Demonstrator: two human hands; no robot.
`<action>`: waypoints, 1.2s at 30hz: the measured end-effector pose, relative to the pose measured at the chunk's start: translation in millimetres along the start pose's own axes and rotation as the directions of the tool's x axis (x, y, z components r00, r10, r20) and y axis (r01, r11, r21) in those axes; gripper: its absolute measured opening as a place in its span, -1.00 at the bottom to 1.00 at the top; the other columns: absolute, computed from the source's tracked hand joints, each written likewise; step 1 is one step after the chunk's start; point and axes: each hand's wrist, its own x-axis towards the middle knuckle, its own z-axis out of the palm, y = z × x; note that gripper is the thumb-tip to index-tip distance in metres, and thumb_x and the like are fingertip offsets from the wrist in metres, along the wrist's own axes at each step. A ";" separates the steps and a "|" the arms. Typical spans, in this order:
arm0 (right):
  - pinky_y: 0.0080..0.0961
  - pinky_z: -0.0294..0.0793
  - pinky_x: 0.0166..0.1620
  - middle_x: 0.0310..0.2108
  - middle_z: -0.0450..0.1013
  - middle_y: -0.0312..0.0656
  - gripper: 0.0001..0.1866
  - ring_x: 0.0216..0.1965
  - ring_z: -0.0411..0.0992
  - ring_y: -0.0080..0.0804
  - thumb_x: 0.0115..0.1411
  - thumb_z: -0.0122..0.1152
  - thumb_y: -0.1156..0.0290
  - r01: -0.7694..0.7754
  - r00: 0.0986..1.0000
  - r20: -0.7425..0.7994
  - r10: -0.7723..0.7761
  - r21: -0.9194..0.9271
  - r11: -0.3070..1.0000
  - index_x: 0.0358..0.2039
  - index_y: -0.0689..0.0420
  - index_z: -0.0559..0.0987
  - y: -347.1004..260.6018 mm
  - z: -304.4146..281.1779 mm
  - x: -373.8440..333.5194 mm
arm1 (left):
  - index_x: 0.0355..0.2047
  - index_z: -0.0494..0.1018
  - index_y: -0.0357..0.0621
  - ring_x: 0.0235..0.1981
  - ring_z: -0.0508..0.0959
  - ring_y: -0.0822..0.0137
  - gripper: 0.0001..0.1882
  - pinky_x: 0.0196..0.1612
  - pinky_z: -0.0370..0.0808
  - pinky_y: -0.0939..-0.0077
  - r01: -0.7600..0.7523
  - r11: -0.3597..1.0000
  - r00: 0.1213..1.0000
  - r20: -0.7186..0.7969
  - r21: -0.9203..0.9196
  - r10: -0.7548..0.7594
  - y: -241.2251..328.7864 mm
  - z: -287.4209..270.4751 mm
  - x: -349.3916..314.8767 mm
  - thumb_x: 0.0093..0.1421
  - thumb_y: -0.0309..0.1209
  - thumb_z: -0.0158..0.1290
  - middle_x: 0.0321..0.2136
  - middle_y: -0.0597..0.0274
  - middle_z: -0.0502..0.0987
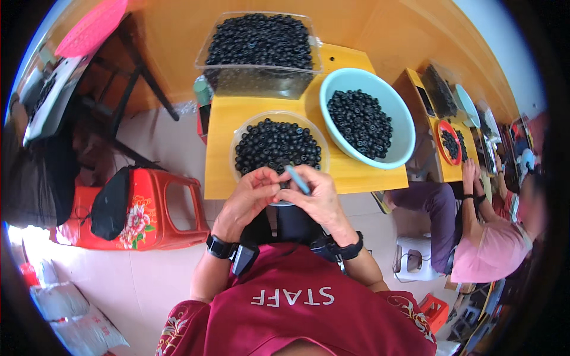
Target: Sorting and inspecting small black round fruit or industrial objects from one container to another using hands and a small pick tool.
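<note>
Left hand (pixel 250 194): fingers pinched at a small black piece (pixel 283 185), partly hidden, by the tub's near rim. Right hand (pixel 314 196): fingers closed round a blue tool (pixel 298 180). I'd steady the left pinch and keep tool strokes short, light. Tub (pixel 233 148): black rings (pixel 276 142). Farther: basin (pixel 402 121), right; clear bin (pixel 261 82), left; both on the tabletop (pixel 374 179)

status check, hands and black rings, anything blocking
Right hand holding slim blue tool. Left hand pinched, contents unclear. Black rings heaped in clear round bowl. Nothing seen blocking.
</note>
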 end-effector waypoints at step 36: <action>-0.63 0.20 -0.55 -0.65 0.39 -0.26 -0.88 -0.63 0.22 -0.66 0.06 0.21 0.49 -0.065 0.864 -0.477 -0.160 -0.422 0.904 -0.38 0.24 0.57 38.6 -59.0 -8.9 | -0.38 0.44 -0.20 -0.33 0.49 0.05 -0.77 -0.27 0.40 0.23 -0.108 -0.119 0.792 0.158 0.987 0.589 -10.4 -8.3 63.1 -0.12 -0.56 0.16 -0.46 0.09 0.43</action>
